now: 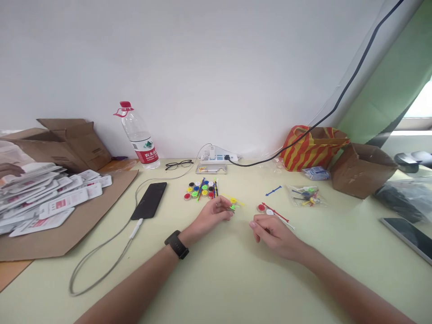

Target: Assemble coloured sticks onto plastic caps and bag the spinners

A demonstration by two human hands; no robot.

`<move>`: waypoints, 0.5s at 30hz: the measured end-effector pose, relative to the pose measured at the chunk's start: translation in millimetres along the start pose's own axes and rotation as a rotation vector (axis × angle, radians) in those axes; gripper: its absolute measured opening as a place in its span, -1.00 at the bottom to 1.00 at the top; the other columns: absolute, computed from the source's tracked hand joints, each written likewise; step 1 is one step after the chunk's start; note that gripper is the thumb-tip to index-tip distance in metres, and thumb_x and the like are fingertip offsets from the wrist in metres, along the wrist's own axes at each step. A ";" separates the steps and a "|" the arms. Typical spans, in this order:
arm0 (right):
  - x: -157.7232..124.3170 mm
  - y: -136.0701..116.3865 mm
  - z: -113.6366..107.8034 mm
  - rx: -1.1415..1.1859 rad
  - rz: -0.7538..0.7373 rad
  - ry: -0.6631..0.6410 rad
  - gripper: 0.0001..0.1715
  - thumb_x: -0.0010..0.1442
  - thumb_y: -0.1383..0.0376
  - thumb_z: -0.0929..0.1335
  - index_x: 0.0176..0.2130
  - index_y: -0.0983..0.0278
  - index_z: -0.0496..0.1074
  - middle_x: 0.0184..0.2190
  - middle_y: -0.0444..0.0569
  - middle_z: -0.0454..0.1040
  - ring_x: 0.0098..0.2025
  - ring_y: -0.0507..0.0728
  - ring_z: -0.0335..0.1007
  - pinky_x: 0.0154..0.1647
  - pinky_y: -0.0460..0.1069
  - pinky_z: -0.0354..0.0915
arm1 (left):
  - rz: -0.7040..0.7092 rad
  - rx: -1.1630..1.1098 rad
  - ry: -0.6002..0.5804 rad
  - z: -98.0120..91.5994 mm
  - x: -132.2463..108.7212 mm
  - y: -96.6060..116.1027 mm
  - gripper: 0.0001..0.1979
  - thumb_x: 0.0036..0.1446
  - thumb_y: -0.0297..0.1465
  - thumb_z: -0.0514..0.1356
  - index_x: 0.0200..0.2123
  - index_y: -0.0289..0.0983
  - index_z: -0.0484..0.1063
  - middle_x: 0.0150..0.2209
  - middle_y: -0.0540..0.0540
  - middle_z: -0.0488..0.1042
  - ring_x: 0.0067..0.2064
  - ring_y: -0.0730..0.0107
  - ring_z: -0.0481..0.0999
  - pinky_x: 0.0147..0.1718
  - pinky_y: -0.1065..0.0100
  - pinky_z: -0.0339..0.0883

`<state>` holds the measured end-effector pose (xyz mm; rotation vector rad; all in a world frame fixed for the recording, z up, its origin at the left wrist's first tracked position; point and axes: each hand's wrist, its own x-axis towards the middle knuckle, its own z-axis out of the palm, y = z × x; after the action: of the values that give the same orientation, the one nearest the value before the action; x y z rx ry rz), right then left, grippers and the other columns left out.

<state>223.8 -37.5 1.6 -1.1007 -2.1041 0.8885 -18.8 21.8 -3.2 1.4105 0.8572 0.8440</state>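
1. Head view: left hand curled, fingertips at the yellow-green pieces on the table; cannot tell if it grips them.
2. Right hand loosely curled, just beside red disc and white disc; cannot tell if it holds anything.
3. Judgement: tiny parts, so pinch with fingertips, wrists resting down.
4. Count: about twelve caps, one red stick, one blue stick.
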 end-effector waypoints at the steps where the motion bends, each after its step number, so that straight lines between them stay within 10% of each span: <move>1: -0.1 -0.4 0.1 -0.003 -0.001 -0.001 -0.36 0.51 0.06 0.14 -0.52 0.24 0.35 -0.51 -0.10 0.30 -0.41 0.08 0.30 -0.31 0.00 0.24 | 0.025 0.048 -0.006 1.2 -0.7 -1.1 -0.73 0.09 -0.32 0.40 -0.22 -0.28 0.42 -0.24 -0.07 0.51 -0.19 0.33 0.53 -0.14 0.29 0.42; 15: -1.5 3.7 3.5 -0.296 -0.088 -0.004 -0.46 0.47 0.17 0.21 -0.55 0.25 0.14 -0.52 -0.15 0.23 -0.50 0.02 0.14 -0.42 0.00 0.06 | 0.387 0.928 0.030 9.5 -13.2 -6.6 -0.61 0.32 -0.37 0.18 0.20 -0.15 0.45 0.06 -0.18 0.47 0.14 0.06 0.37 0.14 0.04 0.35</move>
<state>223.6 -38.2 -3.8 -1.1397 -2.3203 0.5493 -16.6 5.8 -10.0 2.4364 1.0774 0.7748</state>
